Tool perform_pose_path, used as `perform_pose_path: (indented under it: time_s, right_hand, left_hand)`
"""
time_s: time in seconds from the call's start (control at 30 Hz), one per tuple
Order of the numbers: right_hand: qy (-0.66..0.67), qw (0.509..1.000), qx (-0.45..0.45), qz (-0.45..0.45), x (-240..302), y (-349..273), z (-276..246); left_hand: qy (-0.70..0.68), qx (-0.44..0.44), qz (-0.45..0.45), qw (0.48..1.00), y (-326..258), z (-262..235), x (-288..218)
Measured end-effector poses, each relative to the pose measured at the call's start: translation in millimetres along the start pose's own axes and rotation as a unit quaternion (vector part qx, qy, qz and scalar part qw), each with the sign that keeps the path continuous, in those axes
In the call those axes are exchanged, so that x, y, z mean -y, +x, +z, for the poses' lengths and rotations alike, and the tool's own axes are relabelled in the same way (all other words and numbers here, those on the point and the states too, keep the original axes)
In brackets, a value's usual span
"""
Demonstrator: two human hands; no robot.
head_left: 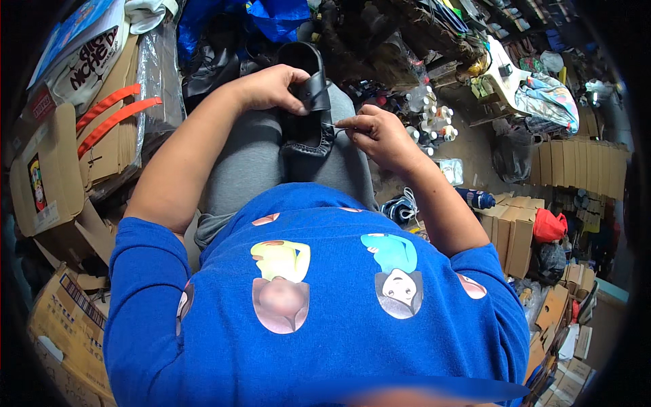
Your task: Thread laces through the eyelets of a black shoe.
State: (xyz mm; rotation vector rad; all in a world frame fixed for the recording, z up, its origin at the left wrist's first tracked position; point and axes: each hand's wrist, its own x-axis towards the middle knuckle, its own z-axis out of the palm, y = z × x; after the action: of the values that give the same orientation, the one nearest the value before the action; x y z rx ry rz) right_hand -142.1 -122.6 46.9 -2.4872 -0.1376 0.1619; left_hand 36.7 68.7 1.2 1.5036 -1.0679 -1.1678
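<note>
I have the black shoe (316, 95) over the lap at the upper middle of the frame, its gathered toe end pointing toward the body and its long insole end stretching away. My left grip (268, 88) is closed on the shoe's left edge, thumb pressing near the wide strap, and it steadies the work above the grey trousers (241, 152). My right grip (383, 136), just right of the shoe, has its fingertips pinched on a thin pale piece (333, 126) that reaches to the shoe's right side; whether it is needle, thread or some other tool, I cannot tell.

I judge this to be a hand-stitching step along the upper's edge, partway through, since the puckered toe rim looks worked. The next move seems to call for a firm left hold and a careful right-hand pull, outward to the right, without dragging the shoe off the lap.
</note>
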Motion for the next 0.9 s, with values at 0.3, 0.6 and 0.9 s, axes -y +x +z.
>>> perform_pose_path:
  time_s: [0.3, 0.6, 0.9]
  right_hand:
    - [-0.026, 0.999, 0.024, 0.021, 9.2, 2.5, -6.5]
    - [-0.032, 0.999, 0.032, -0.014, 1.2, 15.7, -1.4]
    - [0.175, 0.974, 0.13, 0.056, -36.5, 30.4, -5.2]
  left_hand:
    - [-0.016, -0.068, 0.01, 0.997, 9.3, 19.0, 0.4]
    - [0.019, -0.041, -0.006, 0.999, 21.0, 16.6, 8.3]
    - [0.043, -0.013, -0.01, 0.999, 20.5, 13.1, 0.4]
